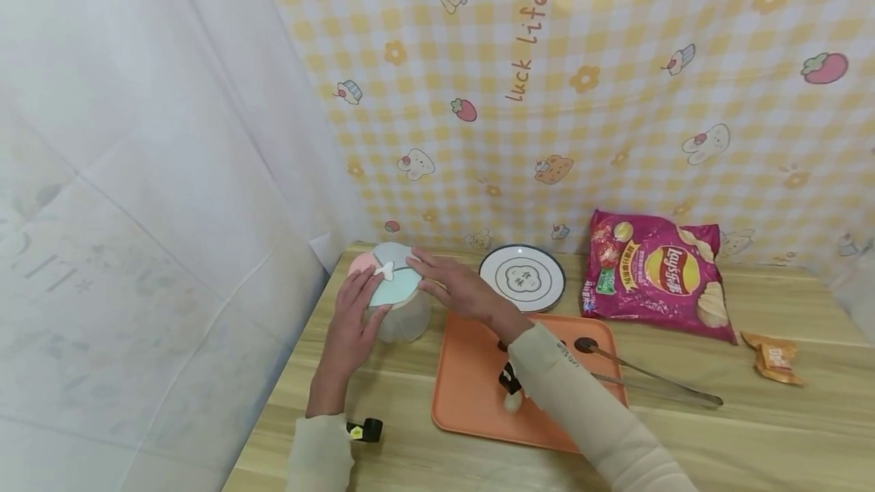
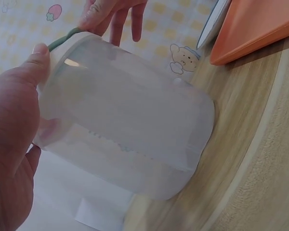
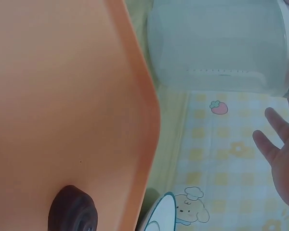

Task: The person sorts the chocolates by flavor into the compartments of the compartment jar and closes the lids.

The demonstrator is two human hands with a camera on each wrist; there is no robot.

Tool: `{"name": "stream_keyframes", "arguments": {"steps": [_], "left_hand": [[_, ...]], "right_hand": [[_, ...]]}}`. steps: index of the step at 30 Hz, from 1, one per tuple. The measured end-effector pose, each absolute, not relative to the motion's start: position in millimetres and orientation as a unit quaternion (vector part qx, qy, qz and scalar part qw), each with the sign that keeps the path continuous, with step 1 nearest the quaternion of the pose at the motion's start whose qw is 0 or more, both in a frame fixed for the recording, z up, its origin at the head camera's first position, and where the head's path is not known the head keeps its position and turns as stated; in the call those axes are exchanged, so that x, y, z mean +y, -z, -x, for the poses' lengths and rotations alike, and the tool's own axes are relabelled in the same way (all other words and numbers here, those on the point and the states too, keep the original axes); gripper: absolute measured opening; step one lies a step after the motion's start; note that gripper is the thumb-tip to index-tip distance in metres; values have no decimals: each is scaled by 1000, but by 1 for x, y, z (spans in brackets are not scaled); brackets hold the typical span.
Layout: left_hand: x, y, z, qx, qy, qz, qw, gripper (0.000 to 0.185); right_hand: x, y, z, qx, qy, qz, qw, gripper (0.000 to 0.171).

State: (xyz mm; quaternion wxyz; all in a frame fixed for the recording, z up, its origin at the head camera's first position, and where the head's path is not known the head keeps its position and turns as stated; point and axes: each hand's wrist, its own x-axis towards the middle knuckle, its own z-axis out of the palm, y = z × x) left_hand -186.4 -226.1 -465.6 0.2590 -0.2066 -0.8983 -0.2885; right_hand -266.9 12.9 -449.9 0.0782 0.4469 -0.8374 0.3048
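Note:
A translucent plastic canister stands at the table's back left, under a round lid in pink, grey and mint segments with a white bone-shaped knob. My left hand grips the lid from the left, fingers over its top and thumb at the near rim. On the other side my right hand holds the lid's right edge. Two of its fingers stick out past the canister in the right wrist view. The canister's measuring marks show, and no contents are visible through its wall.
Right of the canister lies an orange tray, partly under my right sleeve, with a dark brown round piece on it. Metal tongs rest across its right edge. Behind are a white plate, a chip bag and a small orange packet.

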Motion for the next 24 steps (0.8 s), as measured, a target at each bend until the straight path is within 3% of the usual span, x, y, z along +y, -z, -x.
{"name": "stream_keyframes", "arguments": {"steps": [24], "left_hand": [[-220,463,188,-892,302,172,288,41]], "right_hand": [[10,439,268,-846,-344,-406,32,44]]}}
